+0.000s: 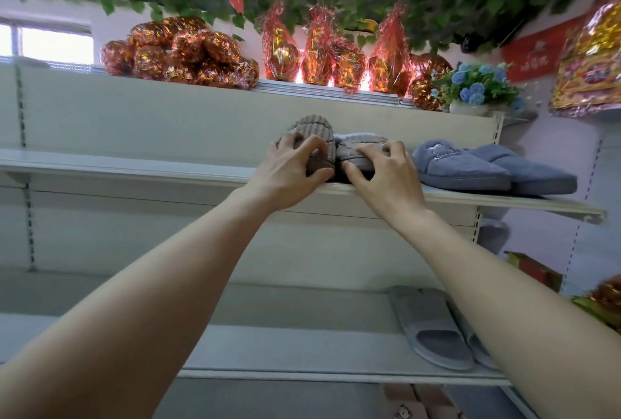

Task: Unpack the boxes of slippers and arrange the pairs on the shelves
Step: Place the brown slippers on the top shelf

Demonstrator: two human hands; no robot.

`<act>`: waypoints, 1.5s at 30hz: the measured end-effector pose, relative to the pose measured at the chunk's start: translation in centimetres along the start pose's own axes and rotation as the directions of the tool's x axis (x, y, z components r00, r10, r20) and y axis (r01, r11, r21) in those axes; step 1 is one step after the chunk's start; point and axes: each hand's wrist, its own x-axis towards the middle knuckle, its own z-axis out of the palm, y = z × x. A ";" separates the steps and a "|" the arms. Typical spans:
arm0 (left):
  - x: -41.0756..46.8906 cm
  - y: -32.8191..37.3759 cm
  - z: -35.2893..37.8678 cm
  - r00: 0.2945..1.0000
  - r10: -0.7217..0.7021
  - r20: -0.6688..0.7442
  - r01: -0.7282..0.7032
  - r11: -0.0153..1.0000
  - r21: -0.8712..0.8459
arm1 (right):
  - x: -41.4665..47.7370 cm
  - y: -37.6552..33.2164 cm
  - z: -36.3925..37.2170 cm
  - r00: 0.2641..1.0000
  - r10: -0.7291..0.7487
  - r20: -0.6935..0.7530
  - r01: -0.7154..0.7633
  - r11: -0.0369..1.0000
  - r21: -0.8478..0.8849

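left hand (289, 168), right hand (381, 174) grip grey slippers (316, 128) — near ends hidden

Both hands hold the taupe slippers (331, 144) at the front edge of the upper shelf (134, 166).
The left hand (292, 163) grips one slipper and the right hand (379, 170) the other, fingers curled over the uppers. On the same shelf, just right of them, lies a blue-grey slipper pair (470, 166). Below the shelf lie grey slides (433, 328); above it stand foil-wrapped ornaments (181, 52).
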 end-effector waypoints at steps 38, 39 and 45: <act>-47.7 13.2 26.6 0.909 -0.238 0.342 0.277 0.958 -0.070 | -53.2 20.7 0.5 0.774 0.051 0.631 -0.051 0.999 -0.018; -50.3 13.4 27.5 0.877 -0.264 0.403 0.312 0.948 -0.058 | -55.6 21.1 0.8 0.733 0.091 0.674 -0.091 0.995 -0.035; -62.1 12.9 30.3 0.561 -0.397 0.726 0.486 0.868 0.100 | -66.7 21.3 2.2 0.449 0.144 0.882 -0.191 0.980 -0.063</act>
